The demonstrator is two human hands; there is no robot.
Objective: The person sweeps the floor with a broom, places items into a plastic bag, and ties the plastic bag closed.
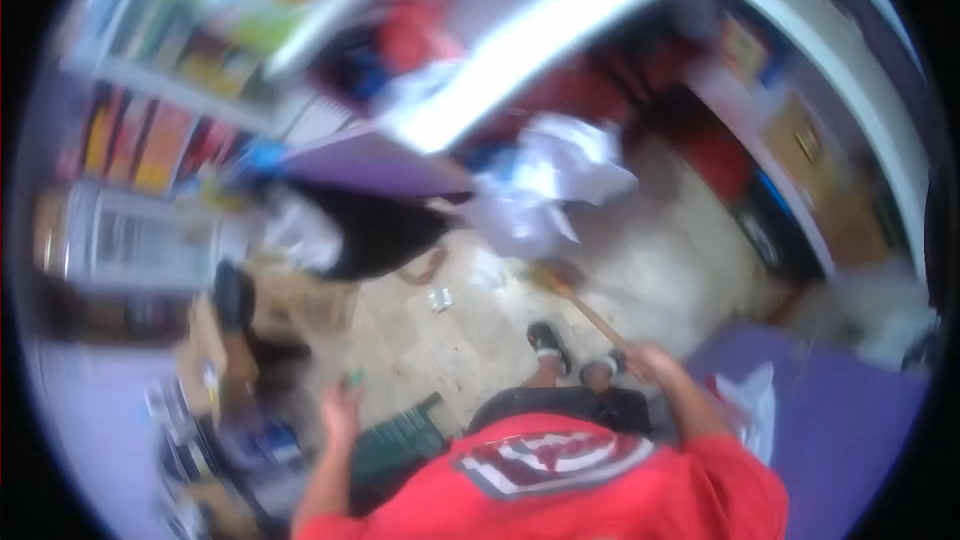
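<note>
My right hand is closed around the wooden handle of what looks like a broom. Its blurred yellowish-brown head is down at the floor, beside a heap of crumpled white plastic sheeting. On the other side, my left hand is raised with a small green thing at its fingertips, too blurred to name. A dark green box-like object lies just right of that hand. Small scraps and a little pale item are scattered on the tiled floor.
Shelves with colourful packages stand at the left, above cardboard boxes. A black bag sits below a white-topped desk. Another shelf unit lines the right, near a purple surface.
</note>
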